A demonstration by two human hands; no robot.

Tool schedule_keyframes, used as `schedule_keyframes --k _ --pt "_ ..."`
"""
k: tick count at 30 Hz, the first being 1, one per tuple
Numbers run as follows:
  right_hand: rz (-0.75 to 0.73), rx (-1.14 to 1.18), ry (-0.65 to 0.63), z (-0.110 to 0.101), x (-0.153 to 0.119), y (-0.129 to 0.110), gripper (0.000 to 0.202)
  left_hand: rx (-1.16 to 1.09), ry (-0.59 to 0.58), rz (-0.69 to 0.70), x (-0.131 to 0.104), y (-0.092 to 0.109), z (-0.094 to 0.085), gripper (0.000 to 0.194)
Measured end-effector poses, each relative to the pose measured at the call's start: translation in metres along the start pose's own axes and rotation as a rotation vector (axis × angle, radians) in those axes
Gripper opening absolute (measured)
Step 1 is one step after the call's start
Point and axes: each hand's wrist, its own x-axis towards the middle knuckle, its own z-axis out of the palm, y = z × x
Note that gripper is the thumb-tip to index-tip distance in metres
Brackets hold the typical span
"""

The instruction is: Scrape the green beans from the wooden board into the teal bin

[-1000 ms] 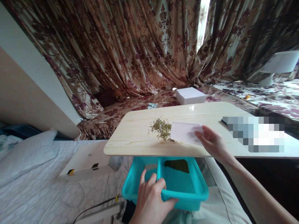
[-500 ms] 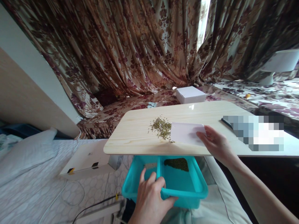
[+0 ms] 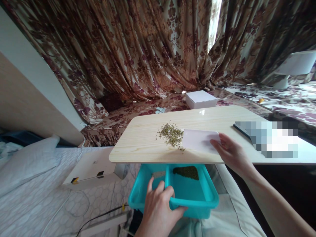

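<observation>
My right hand [image 3: 233, 149] pinches the right end of a thin white plastic sheet [image 3: 200, 141], which lies low over the wooden tabletop [image 3: 138, 148]. The sheet's left edge is beside a loose pile of small green beans [image 3: 171, 134]. Below the table's front edge, my left hand [image 3: 160, 200] grips the near rim and divider of a turquoise two-compartment bin [image 3: 213, 199]. In the bin's right compartment lies a heap of green beans [image 3: 187, 172]. Something pale [image 3: 158, 174] sits in the left compartment, too unclear to name.
A dark-edged object, mostly pixelated [image 3: 271, 140], lies on the table's right side. Behind the table stands a white box [image 3: 201, 99]. A larger white box [image 3: 91, 168] rests on the bed at left, with a black cable [image 3: 103, 215] nearby.
My right hand has drawn the white sheet slightly to the right, away from the bean pile. My left hand and the bin are almost unchanged.
</observation>
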Motion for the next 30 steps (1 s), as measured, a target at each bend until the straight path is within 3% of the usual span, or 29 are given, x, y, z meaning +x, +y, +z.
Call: schedule_keyframes --k 30 --pt "0.012 0.008 -0.028 -0.005 -0.009 -0.010 0.040 -0.012 -0.020 -0.034 0.001 0.002 -0.001 0.026"
